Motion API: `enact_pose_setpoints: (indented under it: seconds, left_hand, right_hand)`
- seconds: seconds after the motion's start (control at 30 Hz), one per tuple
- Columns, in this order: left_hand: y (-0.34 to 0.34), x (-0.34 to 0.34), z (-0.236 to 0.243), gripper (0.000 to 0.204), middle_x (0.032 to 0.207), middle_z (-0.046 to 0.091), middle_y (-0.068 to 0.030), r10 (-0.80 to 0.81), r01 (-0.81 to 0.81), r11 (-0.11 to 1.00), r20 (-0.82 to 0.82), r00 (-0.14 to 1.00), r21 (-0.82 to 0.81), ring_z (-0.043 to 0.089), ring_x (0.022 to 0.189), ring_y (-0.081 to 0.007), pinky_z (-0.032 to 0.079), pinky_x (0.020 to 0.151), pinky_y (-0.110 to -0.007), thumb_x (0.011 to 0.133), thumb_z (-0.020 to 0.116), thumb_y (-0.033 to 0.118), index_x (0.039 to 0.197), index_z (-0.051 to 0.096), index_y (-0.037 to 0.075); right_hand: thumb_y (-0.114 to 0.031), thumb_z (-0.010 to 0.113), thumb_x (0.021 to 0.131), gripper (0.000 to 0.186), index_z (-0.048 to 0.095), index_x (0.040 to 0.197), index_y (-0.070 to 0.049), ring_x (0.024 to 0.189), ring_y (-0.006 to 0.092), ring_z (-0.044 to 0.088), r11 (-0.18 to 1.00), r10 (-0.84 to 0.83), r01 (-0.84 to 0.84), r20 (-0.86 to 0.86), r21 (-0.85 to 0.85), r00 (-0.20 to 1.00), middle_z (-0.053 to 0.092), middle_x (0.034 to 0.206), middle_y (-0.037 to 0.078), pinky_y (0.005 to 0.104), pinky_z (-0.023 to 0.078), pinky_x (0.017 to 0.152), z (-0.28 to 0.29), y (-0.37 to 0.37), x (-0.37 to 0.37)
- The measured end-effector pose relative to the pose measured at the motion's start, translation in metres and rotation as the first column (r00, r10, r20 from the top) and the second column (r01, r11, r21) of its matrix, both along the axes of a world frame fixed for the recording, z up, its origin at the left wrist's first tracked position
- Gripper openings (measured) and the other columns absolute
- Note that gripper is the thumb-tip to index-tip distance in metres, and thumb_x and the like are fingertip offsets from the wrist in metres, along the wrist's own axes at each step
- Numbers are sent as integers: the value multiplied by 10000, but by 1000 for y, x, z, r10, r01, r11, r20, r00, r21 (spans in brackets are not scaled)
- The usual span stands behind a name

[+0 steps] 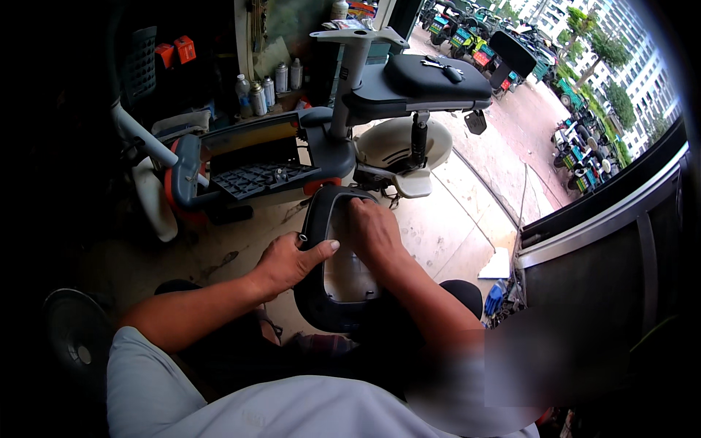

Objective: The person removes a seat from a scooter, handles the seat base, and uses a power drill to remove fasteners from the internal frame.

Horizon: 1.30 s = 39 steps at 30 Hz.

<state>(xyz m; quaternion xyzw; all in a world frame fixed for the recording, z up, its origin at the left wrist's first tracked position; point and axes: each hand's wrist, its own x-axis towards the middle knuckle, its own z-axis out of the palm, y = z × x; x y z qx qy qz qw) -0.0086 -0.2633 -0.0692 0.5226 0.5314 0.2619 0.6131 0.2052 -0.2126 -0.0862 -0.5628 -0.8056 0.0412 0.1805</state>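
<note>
In the head view my left hand grips the left rim of a black seat-like part with a recessed pale inner panel, held upright over my lap; a small metal cylinder pokes out beside my thumb. My right hand reaches to the top right of that recess, fingertips bent against it; what they hold, if anything, is hidden. Just beyond stands an electric scooter with a black padded seat, tools lying on that seat, and a dark plastic grid panel tilted in its footwell.
Spray cans and bottles stand on a shelf behind. Orange boxes sit at back left. At right are a metal-framed door, blue gloves and a white scrap. Outside, rows of parked scooters line the pavement.
</note>
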Motion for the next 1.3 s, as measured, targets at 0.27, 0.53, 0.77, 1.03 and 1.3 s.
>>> enact_pose_setpoints:
  seconds: [0.27, 0.53, 0.77, 1.03, 1.3]
  left_hand:
    - [3, 6, 3, 598, 895, 661, -37, -62, 63, 996, 22, 998, -61, 653, 794, -117, 551, 707, -275, 935, 763, 578, 1101, 648, 15]
    - [1, 7, 6, 701, 971, 716, -113, -30, 31, 994, 19, 999, -102, 710, 845, -162, 589, 762, -288, 910, 772, 602, 1145, 649, -47]
    - [-3, 6, 10, 780, 977, 728, -136, -47, 42, 987, -33, 998, -156, 732, 862, -183, 607, 780, -306, 884, 782, 628, 1153, 647, -91]
    - [-2, 7, 2, 709, 955, 726, -121, -58, 57, 990, -3, 998, -131, 728, 834, -180, 603, 763, -308, 917, 757, 604, 1156, 659, -56]
    - [-4, 7, 4, 731, 905, 687, -113, -40, 33, 991, -56, 998, -130, 693, 803, -162, 591, 722, -302, 877, 791, 627, 1074, 652, -63]
  right_hand:
    - [-119, 640, 912, 134, 699, 931, -1, 846, 407, 746, 994, -97, 96, -8, -50, 995, 740, 910, 235, 483, 604, 735, -9, 7, 0]
    - [-128, 654, 888, 111, 700, 877, -27, 848, 399, 728, 999, 10, -12, -56, -35, 998, 731, 877, 205, 489, 584, 771, -5, 6, 5]
    - [-120, 659, 856, 102, 704, 818, -37, 837, 405, 718, 996, 73, -76, -64, -49, 995, 721, 830, 208, 493, 568, 762, -11, -2, 10]
    - [-114, 655, 856, 123, 718, 809, -20, 800, 424, 715, 999, -20, 18, -84, -30, 996, 712, 781, 216, 514, 566, 738, -10, 0, 4]
    - [-140, 638, 878, 167, 703, 780, -21, 810, 429, 710, 994, 111, -110, -92, 25, 989, 707, 784, 224, 509, 564, 748, -23, -3, 20]
